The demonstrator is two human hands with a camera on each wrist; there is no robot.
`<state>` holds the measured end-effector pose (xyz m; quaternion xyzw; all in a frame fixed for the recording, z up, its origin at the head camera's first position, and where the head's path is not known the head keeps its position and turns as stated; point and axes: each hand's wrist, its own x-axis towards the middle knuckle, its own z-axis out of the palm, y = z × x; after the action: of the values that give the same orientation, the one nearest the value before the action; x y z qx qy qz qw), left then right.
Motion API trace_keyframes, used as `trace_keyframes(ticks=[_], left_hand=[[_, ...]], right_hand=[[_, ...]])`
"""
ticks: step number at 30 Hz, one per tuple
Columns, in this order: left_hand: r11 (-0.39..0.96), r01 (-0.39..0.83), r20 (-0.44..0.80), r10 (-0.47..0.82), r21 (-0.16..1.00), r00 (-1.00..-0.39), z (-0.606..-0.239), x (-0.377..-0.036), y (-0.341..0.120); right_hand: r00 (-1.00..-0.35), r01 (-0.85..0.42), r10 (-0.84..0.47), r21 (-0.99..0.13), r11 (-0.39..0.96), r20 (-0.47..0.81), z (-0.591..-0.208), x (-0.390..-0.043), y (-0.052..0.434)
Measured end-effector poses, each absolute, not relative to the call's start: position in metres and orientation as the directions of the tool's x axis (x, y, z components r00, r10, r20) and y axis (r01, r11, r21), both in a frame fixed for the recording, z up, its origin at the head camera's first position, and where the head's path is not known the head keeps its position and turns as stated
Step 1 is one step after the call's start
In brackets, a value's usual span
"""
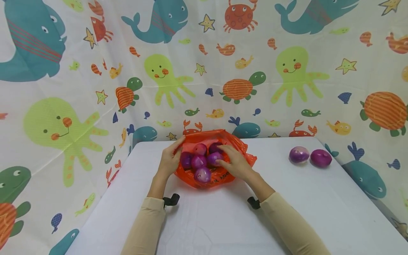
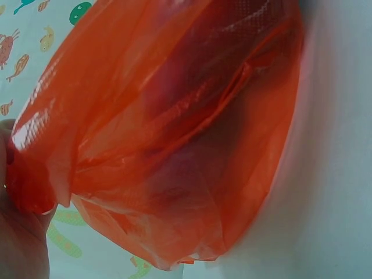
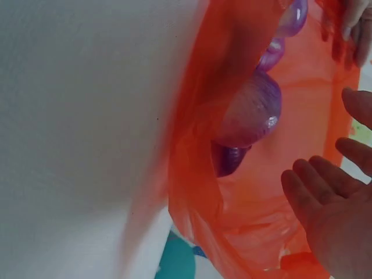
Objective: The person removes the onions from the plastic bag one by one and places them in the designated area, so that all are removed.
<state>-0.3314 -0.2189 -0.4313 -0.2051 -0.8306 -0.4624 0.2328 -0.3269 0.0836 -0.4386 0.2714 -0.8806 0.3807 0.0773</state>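
A thin red plastic bag lies with its mouth spread toward me in the head view. Several purple onions are heaped inside it. My left hand grips the bag's left edge, the plastic bunched between thumb and fingers in the left wrist view. At the right side of the mouth is my right hand, its fingers reaching in over the onions. The right wrist view shows that hand with fingers apart and nothing held, beside a pale purple onion. Part of the heap is hidden behind the red plastic.
Two more onions, one paler and one darker, sit side by side on the white table at the back right. Behind the table hangs a curtain printed with sea animals.
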Motion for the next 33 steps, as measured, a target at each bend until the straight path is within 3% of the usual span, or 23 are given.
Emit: trace_keyframes(ticks=[10, 22, 33], left_hand=[[0.481, 0.559, 0.581, 0.120, 0.675, -0.805, -0.432, -0.332, -0.219], [0.487, 0.559, 0.581, 0.123, 0.671, -0.804, -0.432, -0.334, -0.220], [0.483, 0.558, 0.580, 0.121, 0.675, -0.806, -0.432, -0.333, -0.221]], right_hand=[[-0.874, -0.469, -0.412, -0.678, 0.566, 0.260, -0.448, -0.339, 0.076], [-0.852, -0.479, -0.492, -0.650, 0.590, 0.182, -0.460, -0.352, 0.073], [-0.835, -0.513, -0.509, -0.629, 0.584, 0.209, -0.460, -0.352, 0.070]])
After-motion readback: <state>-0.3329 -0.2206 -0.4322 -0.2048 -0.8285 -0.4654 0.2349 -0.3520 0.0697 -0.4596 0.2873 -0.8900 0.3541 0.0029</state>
